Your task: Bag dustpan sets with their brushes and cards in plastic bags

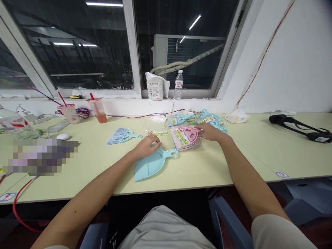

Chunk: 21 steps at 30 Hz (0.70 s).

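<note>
My left hand (pixel 147 147) is over the upper edge of a light blue dustpan (pixel 151 166), its fingers loosely curled with a gap beside the thumb. The dustpan lies with its ring handle to the right. Closed at the handle end of a pink dustpan set (pixel 187 135) in clear wrapping is my right hand (pixel 210 132); its fingertips are partly hidden. To the left lies a small light blue brush (pixel 120 136), bristles pointing left. Behind the pink set are wrapped blue sets (pixel 178 119) and more blue ones (pixel 211 119). A loose label strip (pixel 157 133) sits behind my left hand.
Two drink cups with red straws, one nearer (pixel 98 110), stand by the wall at left. A water bottle (pixel 178 85) and white packet (pixel 155 86) are on the sill. A tissue pack (pixel 237 117) and black strapped device (pixel 301 128) lie at right.
</note>
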Motion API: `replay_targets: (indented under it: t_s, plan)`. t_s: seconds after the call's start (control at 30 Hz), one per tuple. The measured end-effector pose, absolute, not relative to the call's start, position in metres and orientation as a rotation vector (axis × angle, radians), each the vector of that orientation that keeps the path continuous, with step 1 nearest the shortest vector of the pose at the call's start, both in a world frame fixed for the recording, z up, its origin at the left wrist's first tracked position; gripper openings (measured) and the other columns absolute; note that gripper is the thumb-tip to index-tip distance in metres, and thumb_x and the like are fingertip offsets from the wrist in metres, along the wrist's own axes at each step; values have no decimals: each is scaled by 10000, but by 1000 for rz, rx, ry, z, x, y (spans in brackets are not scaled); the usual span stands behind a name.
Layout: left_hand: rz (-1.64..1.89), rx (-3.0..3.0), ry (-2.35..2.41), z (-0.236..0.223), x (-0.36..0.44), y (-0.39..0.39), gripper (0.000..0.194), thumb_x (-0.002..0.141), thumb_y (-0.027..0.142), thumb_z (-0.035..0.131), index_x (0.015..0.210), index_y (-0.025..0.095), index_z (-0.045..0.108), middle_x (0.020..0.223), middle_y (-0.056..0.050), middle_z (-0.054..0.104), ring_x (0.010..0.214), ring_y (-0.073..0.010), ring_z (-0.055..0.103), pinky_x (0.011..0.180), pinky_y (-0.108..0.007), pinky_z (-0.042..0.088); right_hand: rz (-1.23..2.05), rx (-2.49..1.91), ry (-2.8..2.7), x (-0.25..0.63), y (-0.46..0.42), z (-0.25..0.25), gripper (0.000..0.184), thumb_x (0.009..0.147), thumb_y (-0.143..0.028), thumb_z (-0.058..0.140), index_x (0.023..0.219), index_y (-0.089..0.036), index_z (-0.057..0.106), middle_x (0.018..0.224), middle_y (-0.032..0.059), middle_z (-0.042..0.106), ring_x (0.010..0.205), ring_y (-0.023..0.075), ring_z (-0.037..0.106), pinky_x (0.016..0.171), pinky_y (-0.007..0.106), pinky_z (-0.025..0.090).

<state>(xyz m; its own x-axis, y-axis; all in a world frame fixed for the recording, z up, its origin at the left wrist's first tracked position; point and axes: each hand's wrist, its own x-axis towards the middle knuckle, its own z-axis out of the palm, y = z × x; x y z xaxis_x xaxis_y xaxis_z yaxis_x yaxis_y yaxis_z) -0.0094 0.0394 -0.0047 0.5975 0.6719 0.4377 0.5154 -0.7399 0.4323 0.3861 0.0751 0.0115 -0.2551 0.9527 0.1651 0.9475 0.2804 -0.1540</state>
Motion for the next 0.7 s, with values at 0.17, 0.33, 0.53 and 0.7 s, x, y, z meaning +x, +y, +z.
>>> replay_targets:
  t_s: [0.17, 0.33, 0.53, 0.7]
  plan:
    - [836, 2532, 940, -5, -9, 37, 232, 937, 381, 543, 922, 243, 728, 979, -91, 717, 1005, -291, 626, 922, -426, 463, -106, -1734, -2258, 379, 66, 21, 638, 776, -83, 588, 1404, -193, 603, 1421, 150, 567, 1362, 348, 453, 1138, 480, 345]
    - [933, 2461, 945, -10, -14, 51, 147, 857, 302, 598, 886, 253, 733, 955, -95, 714, 1007, -297, 627, 997, -451, 456, -218, -1333, -2177, 333, 38, 42, 426, 850, -59, 454, 1188, -185, 681, 1274, 123, 647, 1288, 259, 502, 1160, 401, 342]
    - [1080, 2488, 1339, -23, -52, 99, 233, 782, 176, 573, 949, 226, 727, 1036, -157, 712, 1149, -357, 591, 1085, -510, 396, 168, -1064, -2753, 234, 1, 37, 424, 882, -369, 646, 1258, -174, 626, 1259, 147, 642, 1200, 321, 564, 992, 448, 472]
    - [839, 2550, 1519, -36, -89, 123, 398, 719, 132, 589, 1097, 197, 692, 1239, -191, 670, 1290, -369, 523, 1115, -493, 358, 100, -1135, -2954, 198, 9, 19, 272, 854, -252, 651, 1110, -163, 639, 1080, 148, 684, 1017, 304, 632, 824, 378, 492]
